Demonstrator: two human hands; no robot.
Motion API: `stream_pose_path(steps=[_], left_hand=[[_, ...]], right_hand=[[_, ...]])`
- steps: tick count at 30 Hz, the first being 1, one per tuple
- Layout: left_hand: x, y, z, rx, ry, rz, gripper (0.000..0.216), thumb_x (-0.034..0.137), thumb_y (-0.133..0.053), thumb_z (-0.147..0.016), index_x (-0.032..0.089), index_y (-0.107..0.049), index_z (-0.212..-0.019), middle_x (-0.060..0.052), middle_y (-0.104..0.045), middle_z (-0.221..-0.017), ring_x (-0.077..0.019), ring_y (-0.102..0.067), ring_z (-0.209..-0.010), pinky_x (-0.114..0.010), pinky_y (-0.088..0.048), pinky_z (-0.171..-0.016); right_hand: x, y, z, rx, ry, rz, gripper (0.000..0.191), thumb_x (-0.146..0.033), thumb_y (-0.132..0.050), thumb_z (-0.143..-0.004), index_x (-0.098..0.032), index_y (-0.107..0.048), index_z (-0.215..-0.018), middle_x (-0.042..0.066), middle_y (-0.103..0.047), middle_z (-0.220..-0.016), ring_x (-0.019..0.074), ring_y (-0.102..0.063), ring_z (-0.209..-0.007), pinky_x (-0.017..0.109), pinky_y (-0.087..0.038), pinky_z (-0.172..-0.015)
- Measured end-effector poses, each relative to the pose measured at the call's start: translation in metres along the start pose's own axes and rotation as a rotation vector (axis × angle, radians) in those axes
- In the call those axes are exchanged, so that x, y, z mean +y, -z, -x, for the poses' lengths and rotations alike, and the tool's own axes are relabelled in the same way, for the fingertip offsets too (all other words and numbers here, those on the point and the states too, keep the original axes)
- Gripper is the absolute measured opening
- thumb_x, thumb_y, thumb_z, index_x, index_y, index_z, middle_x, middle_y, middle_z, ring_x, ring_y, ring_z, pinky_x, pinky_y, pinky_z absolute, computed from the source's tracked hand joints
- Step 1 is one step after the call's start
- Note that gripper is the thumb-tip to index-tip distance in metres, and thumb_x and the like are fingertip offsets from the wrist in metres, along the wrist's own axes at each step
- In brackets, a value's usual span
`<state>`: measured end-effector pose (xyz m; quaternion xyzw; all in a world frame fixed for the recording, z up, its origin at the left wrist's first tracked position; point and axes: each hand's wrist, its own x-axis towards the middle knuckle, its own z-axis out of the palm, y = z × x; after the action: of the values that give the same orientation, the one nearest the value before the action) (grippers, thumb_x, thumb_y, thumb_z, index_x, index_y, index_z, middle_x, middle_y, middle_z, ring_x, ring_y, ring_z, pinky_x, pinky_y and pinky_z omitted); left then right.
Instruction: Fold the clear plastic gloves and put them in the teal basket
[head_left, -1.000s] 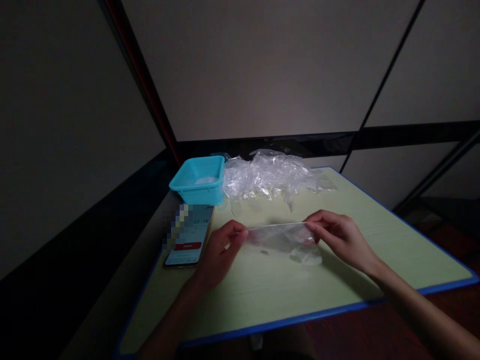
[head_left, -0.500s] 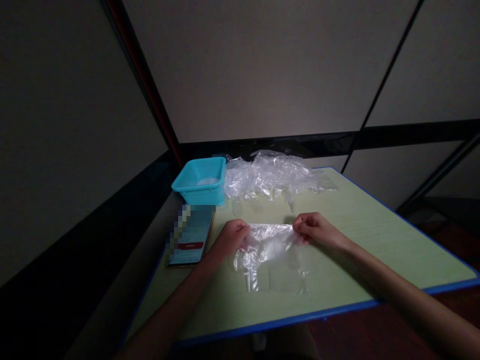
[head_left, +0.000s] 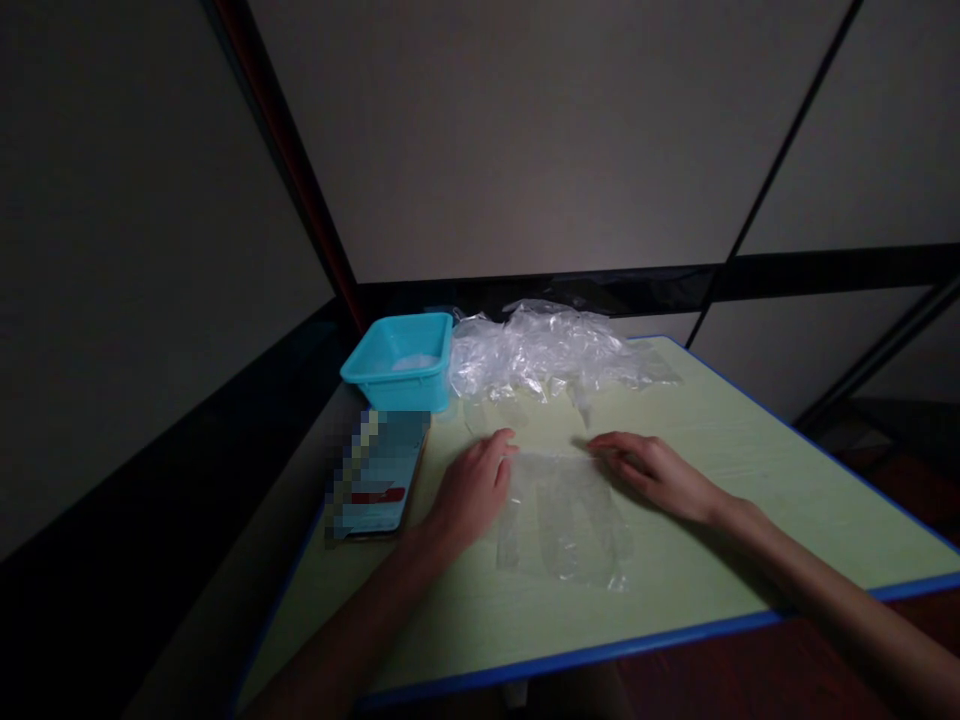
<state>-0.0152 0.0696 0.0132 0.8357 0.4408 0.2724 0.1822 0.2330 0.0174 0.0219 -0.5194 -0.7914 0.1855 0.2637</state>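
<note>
A clear plastic glove lies flat on the pale green table, fingers pointing toward me. My left hand rests open and flat at the glove's left top corner. My right hand lies open with fingers stretched along the glove's top right edge. Neither hand grips anything.
A heap of crumpled clear plastic gloves sits at the table's far edge. Beside it on the left stands a turquoise tub with something white inside. A phone with a lit screen lies left of my left hand. The table's blue edge runs close in front.
The glove, held up stretched between both pinching hands, was lowered and spread flat on the table. Both hands let go and now lie open on its top edge.
</note>
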Motion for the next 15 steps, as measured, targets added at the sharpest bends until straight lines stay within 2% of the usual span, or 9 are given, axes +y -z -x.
stream_pose_path(steps=[5, 9, 12, 15], left_hand=[[-0.001, -0.003, -0.002, -0.105, -0.095, -0.124, 0.035, 0.005, -0.039, -0.082, 0.015, -0.045, -0.115, -0.009, -0.065, -0.105, -0.0205, -0.058, -0.100, -0.035, -0.043, -0.088], [-0.005, -0.002, -0.017, -0.188, -0.185, -0.199, 0.043, 0.000, -0.037, -0.079, 0.013, -0.043, -0.120, -0.009, -0.063, -0.110, -0.0199, -0.055, -0.105, -0.036, -0.039, -0.093], [-0.008, -0.003, -0.036, -0.234, -0.253, -0.235, 0.048, -0.003, -0.037, -0.075, 0.015, -0.045, -0.118, -0.007, -0.060, -0.117, -0.0181, -0.051, -0.112, -0.039, -0.030, -0.101], [-0.006, 0.000, -0.047, -0.212, -0.269, -0.267, 0.048, -0.002, -0.036, -0.076, 0.014, -0.044, -0.120, -0.009, -0.052, -0.126, -0.0180, -0.045, -0.118, -0.039, -0.023, -0.106]], right_hand=[[0.001, -0.003, 0.008, -0.010, 0.042, 0.038, 0.026, -0.018, -0.039, -0.085, -0.018, -0.056, -0.105, 0.007, -0.063, -0.104, 0.0183, -0.059, -0.093, 0.035, -0.047, -0.081], [-0.003, -0.003, 0.010, -0.011, 0.011, 0.003, 0.022, -0.021, -0.040, -0.086, -0.017, -0.057, -0.100, 0.007, -0.065, -0.097, 0.0180, -0.060, -0.085, 0.034, -0.049, -0.076], [-0.014, -0.005, 0.015, -0.051, 0.010, -0.039, 0.021, -0.021, -0.041, -0.087, -0.016, -0.057, -0.099, 0.007, -0.065, -0.094, 0.0171, -0.060, -0.082, 0.032, -0.050, -0.073], [-0.030, -0.010, 0.023, -0.098, 0.060, -0.054, 0.020, -0.020, -0.040, -0.088, -0.016, -0.057, -0.099, 0.007, -0.063, -0.093, 0.0160, -0.059, -0.082, 0.030, -0.049, -0.073]])
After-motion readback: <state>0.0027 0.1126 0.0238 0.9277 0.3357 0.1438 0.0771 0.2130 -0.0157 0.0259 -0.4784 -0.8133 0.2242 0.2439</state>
